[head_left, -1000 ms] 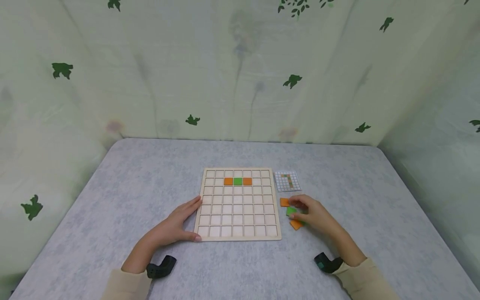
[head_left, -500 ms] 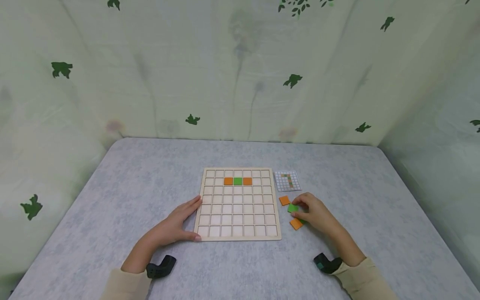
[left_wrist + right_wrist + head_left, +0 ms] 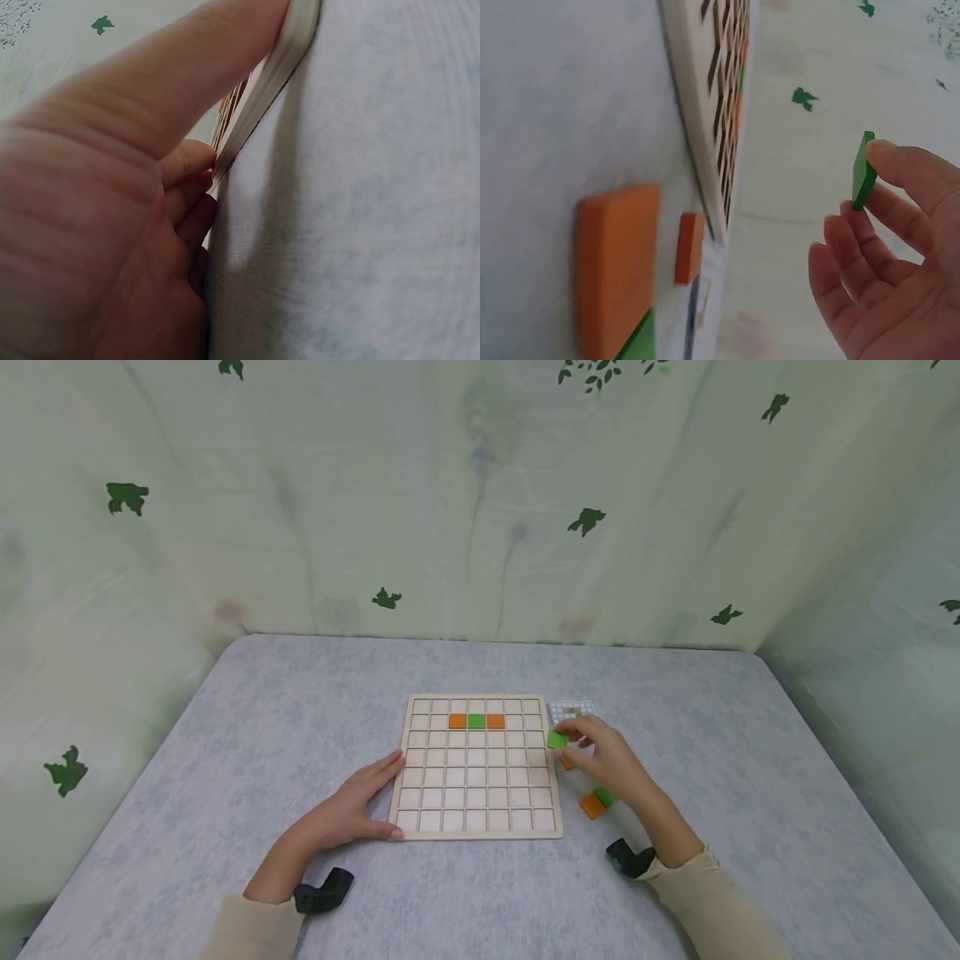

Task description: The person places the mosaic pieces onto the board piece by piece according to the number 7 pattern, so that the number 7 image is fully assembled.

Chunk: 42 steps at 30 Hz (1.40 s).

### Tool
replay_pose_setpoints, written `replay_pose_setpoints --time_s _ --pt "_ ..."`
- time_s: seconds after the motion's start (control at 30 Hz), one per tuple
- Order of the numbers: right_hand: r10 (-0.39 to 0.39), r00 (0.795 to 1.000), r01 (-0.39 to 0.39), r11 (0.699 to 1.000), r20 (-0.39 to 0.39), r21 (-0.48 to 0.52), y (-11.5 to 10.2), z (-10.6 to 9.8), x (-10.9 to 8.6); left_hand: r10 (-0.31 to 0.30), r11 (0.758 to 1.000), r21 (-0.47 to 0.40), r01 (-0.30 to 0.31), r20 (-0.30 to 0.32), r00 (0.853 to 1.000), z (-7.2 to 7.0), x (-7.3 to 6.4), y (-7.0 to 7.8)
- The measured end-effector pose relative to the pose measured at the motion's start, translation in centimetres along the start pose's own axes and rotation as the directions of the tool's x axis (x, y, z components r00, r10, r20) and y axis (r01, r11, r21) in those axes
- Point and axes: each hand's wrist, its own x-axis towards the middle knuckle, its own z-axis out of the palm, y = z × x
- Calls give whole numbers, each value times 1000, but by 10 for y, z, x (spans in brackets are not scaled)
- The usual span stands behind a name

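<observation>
My right hand (image 3: 609, 762) pinches a green square tile (image 3: 557, 740) between thumb and fingertips. In the right wrist view that tile (image 3: 864, 172) is raised off the table and tilted. In the head view it appears at the right edge of a wooden grid board (image 3: 476, 778). Two orange tiles, one of them the left orange tile (image 3: 458, 721), flank a placed green tile (image 3: 476, 721) in one row near the board's far side. My left hand (image 3: 348, 810) touches the board's left side, fingers extended, thumb at the near-left corner.
Behind the right hand, a small pattern card (image 3: 572, 707) is partly covered. A loose orange tile (image 3: 567, 764) lies right of the board, partly hidden. Closer to me, another orange tile (image 3: 592, 807) touches a green one (image 3: 605, 796). A printed curtain (image 3: 480, 527) surrounds the table.
The right hand has picked up a green tile from the loose ones and carried it up and left toward the board. The left hand has stayed at the board's side.
</observation>
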Motion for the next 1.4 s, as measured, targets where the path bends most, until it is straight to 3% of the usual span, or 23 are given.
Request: replay_pose_setpoints --time_s 0.13,0.37,0.6,0.77,1.1,1.3,1.4 --pt "-55 998 55 998 -12 29 -11 12 23 2 1000 -2 -2 5 1000 0 0 -1" --pt "-67 997 65 996 28 65 -16 39 54 1 1000 -11 -1 9 1000 -2 0 -2" --pt "70 986 -78 996 149 43 -3 61 62 20 1000 -6 -20 -3 1000 0 1 -2" --pt "85 980 -89 996 179 17 1 66 62 12 1000 -8 -12 2 1000 0 1 -2" --pt "100 968 -109 994 231 23 -5 61 61 0 1000 -5 0 7 1000 1 0 -3" --pt "41 987 -56 994 153 94 -11 34 53 -5 1000 -3 5 13 1000 1 0 -3" --pt "35 994 -43 996 106 79 -14 16 43 -3 1000 3 3 7 1000 0 0 -3"
